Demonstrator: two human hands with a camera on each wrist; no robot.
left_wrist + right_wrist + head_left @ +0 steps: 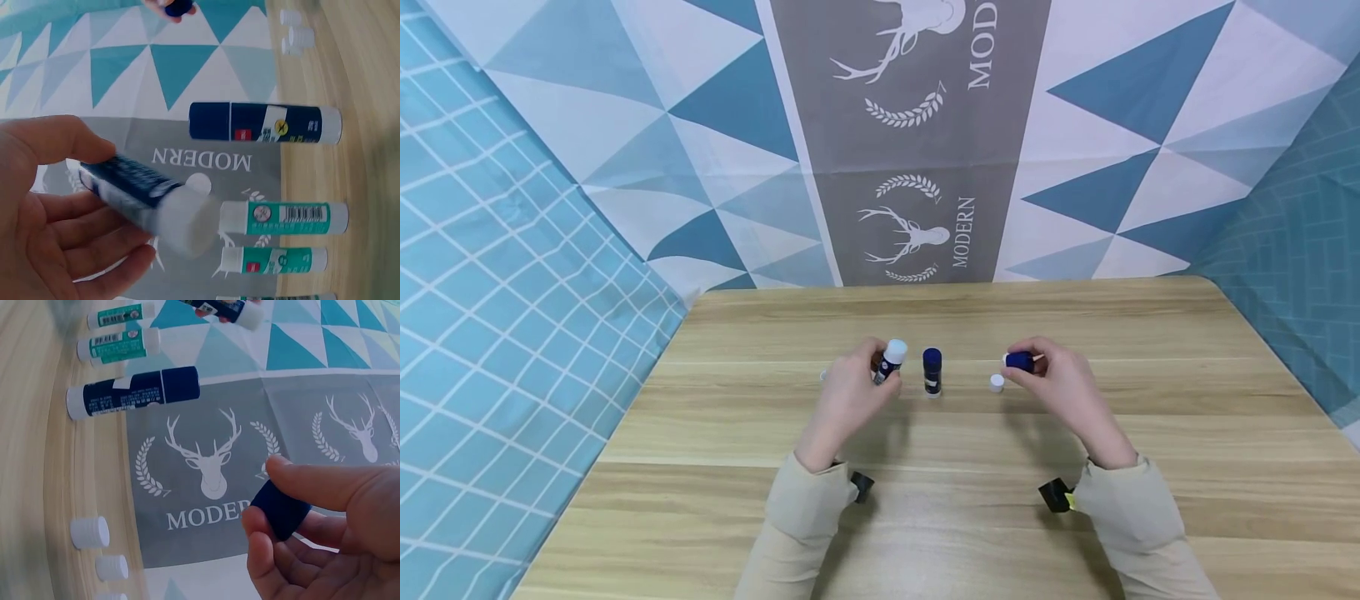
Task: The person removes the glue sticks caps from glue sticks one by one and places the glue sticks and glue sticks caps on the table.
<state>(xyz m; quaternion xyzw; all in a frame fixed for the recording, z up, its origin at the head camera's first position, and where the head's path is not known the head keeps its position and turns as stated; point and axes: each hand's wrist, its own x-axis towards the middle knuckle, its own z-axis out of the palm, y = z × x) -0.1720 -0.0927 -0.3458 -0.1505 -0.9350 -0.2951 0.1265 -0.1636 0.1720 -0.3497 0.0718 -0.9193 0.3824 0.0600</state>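
Observation:
My left hand (852, 390) grips a dark blue glue stick (134, 190), tilted above the table, its white end pointing outward from the fingers. On the other side, my right hand (1063, 385) pinches a dark blue cap (281, 509) between thumb and fingers, also off the table. Between the hands a second dark blue glue stick (932, 371) stands upright with its blue cap on. Several green glue sticks (290, 217) with white ends stand beyond it in the left wrist view; my left hand mostly hides them in the head view.
Several small white caps (90, 532) stand on the wooden table (955, 500) near my right hand. A patterned cloth (917, 150) hangs along the table's far edge, with blue cloth (497, 317) at the left side.

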